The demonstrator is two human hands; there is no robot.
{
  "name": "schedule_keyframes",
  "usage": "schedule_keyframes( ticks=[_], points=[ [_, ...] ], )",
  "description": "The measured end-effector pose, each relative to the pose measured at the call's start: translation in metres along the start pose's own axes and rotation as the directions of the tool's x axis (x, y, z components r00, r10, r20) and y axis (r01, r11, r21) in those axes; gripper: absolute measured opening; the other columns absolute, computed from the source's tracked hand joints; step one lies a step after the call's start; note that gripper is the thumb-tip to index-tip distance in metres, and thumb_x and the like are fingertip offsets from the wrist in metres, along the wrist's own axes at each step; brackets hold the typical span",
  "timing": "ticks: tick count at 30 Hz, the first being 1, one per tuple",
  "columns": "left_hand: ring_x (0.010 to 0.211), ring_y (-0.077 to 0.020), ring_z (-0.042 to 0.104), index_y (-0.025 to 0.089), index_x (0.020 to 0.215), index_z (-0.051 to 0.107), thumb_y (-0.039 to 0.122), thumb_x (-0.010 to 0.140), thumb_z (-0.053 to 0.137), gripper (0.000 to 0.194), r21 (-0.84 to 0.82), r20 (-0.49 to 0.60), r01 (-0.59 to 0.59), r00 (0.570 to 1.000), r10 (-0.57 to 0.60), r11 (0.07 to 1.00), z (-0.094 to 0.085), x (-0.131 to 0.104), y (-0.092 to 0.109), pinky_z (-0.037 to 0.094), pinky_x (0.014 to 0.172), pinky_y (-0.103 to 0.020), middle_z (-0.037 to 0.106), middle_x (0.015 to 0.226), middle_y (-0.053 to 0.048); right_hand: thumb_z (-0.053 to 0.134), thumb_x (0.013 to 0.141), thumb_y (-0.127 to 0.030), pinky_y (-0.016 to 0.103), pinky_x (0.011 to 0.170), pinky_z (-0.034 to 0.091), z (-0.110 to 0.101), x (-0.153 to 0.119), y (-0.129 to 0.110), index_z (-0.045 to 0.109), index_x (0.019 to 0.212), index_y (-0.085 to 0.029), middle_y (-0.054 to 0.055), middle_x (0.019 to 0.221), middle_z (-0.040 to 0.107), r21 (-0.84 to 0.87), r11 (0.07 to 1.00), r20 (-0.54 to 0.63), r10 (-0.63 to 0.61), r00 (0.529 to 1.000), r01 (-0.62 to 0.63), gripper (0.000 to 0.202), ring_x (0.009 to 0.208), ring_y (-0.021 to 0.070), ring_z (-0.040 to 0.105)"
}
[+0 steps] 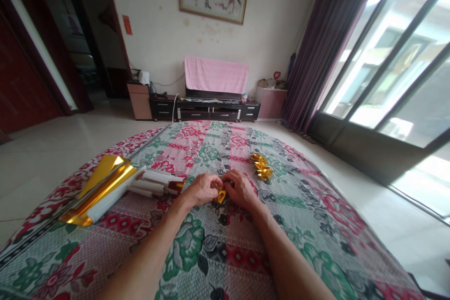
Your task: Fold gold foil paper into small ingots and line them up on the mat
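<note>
Both of my hands meet over the middle of the cloth-covered table. My left hand (203, 189) has its fingers pinched on a small piece of gold foil (221, 196). Close against it, my right hand (241, 189) is closed on the same piece from the other side; its fingertips are partly hidden. To the right lie several crumpled gold foil pieces (262, 167) in a short row. On the left are larger gold foil sheets (105, 171), next to white paper rolls (154, 183).
A patterned floral tablecloth (190, 248) covers the round table. Beyond it stands a low black cabinet (197, 115) with a pink cloth (216, 74) draped above. Tall windows (393, 65) and a purple curtain (326, 33) are on the right.
</note>
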State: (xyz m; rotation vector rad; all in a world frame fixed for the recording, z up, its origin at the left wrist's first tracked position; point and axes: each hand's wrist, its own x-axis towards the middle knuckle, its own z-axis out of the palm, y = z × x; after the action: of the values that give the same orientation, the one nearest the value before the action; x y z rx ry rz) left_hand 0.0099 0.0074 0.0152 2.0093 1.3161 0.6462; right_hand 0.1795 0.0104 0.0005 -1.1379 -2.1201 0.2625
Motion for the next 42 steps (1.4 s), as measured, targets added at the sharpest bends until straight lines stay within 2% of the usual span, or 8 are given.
schedule_keyframes(
  ticks=[3, 6, 13, 19, 21, 25, 28, 42],
  points=[
    [0.049, -0.01, 0.054, 0.016, 0.091, 0.063, 0.015, 0.061, 0.048, 0.034, -0.114, 0.045, 0.019, 0.999, -0.014, 0.993, 0.004, 0.003, -0.009, 0.039, 0.048, -0.018, 0.059, 0.056, 0.003, 0.049, 0.074, -0.009, 0.023, 0.075, 0.039, 0.0, 0.0, 0.001, 0.061, 0.081, -0.02, 0.002, 0.085, 0.06, 0.004, 1.0, -0.01, 0.009, 1.0, -0.008, 0.018, 0.081, 0.0144, 0.054],
    [0.048, -0.0101, 0.054, 0.016, 0.093, 0.063, 0.015, 0.06, 0.05, 0.036, -0.132, 0.05, 0.019, 0.999, -0.013, 0.991, 0.006, 0.006, -0.014, 0.039, 0.047, -0.018, 0.059, 0.055, 0.003, 0.049, 0.075, -0.008, 0.023, 0.076, 0.039, 0.001, 0.0, 0.001, 0.061, 0.077, -0.019, 0.002, 0.083, 0.06, 0.011, 1.0, -0.01, -0.012, 1.0, 0.012, 0.016, 0.081, 0.0139, 0.054],
    [0.047, -0.0106, 0.055, 0.015, 0.104, 0.062, 0.019, 0.067, 0.048, 0.04, -0.112, 0.077, 0.067, 0.995, -0.059, 0.991, 0.002, 0.004, -0.006, 0.04, 0.047, -0.018, 0.057, 0.051, 0.003, 0.051, 0.075, -0.009, 0.025, 0.079, 0.039, 0.002, 0.0, 0.0, 0.061, 0.075, -0.018, 0.003, 0.087, 0.061, -0.019, 0.999, -0.01, -0.031, 0.999, 0.031, 0.014, 0.083, 0.0141, 0.054],
    [0.059, -0.0119, 0.057, 0.019, 0.089, 0.068, 0.019, 0.074, 0.045, 0.027, 0.124, -0.169, -0.003, 0.985, 0.024, 0.992, -0.001, 0.001, 0.002, 0.042, 0.059, -0.021, 0.064, 0.063, 0.0, 0.051, 0.075, -0.01, 0.026, 0.079, 0.04, 0.002, -0.001, -0.001, 0.062, 0.075, -0.019, 0.003, 0.087, 0.061, -0.03, 0.999, -0.01, -0.024, 1.0, 0.024, 0.014, 0.084, 0.0143, 0.054],
    [0.068, -0.0132, 0.058, 0.02, 0.086, 0.069, 0.018, 0.074, 0.046, 0.026, 0.236, -0.195, -0.031, 0.978, 0.079, 0.971, -0.002, 0.0, 0.001, 0.042, 0.065, -0.022, 0.066, 0.071, -0.002, 0.051, 0.075, -0.01, 0.026, 0.079, 0.04, 0.001, -0.001, -0.001, 0.062, 0.075, -0.019, 0.003, 0.087, 0.061, -0.026, 0.999, -0.01, -0.02, 1.0, 0.02, 0.015, 0.083, 0.0142, 0.054],
    [0.072, -0.0137, 0.056, 0.022, 0.08, 0.071, 0.018, 0.074, 0.048, 0.023, 0.395, -0.091, -0.115, 0.982, 0.163, 0.912, -0.002, -0.002, -0.001, 0.039, 0.065, -0.023, 0.063, 0.077, -0.003, 0.05, 0.075, -0.01, 0.025, 0.078, 0.041, 0.001, -0.001, -0.001, 0.062, 0.075, -0.018, 0.003, 0.086, 0.06, -0.013, 1.0, -0.013, -0.019, 1.0, 0.019, 0.015, 0.082, 0.0137, 0.055],
    [0.072, -0.0129, 0.055, 0.023, 0.078, 0.07, 0.021, 0.076, 0.049, 0.022, 0.407, -0.037, -0.154, 0.982, 0.184, 0.901, -0.003, -0.005, -0.001, 0.037, 0.061, -0.022, 0.059, 0.076, -0.002, 0.051, 0.073, -0.009, 0.025, 0.079, 0.04, 0.0, -0.001, -0.001, 0.062, 0.076, -0.019, 0.002, 0.084, 0.061, 0.003, 1.0, -0.009, -0.026, 1.0, 0.026, 0.015, 0.082, 0.0135, 0.054],
    [0.075, -0.0127, 0.054, 0.025, 0.089, 0.067, 0.016, 0.074, 0.05, 0.024, 0.369, -0.058, -0.201, 0.97, 0.238, 0.908, 0.0, -0.009, -0.003, 0.039, 0.065, -0.021, 0.057, 0.081, 0.0, 0.052, 0.072, -0.009, 0.026, 0.081, 0.04, 0.0, -0.002, -0.001, 0.063, 0.077, -0.018, 0.002, 0.085, 0.062, 0.018, 0.999, -0.011, -0.033, 0.999, 0.033, 0.015, 0.082, 0.0139, 0.054]
  ],
)
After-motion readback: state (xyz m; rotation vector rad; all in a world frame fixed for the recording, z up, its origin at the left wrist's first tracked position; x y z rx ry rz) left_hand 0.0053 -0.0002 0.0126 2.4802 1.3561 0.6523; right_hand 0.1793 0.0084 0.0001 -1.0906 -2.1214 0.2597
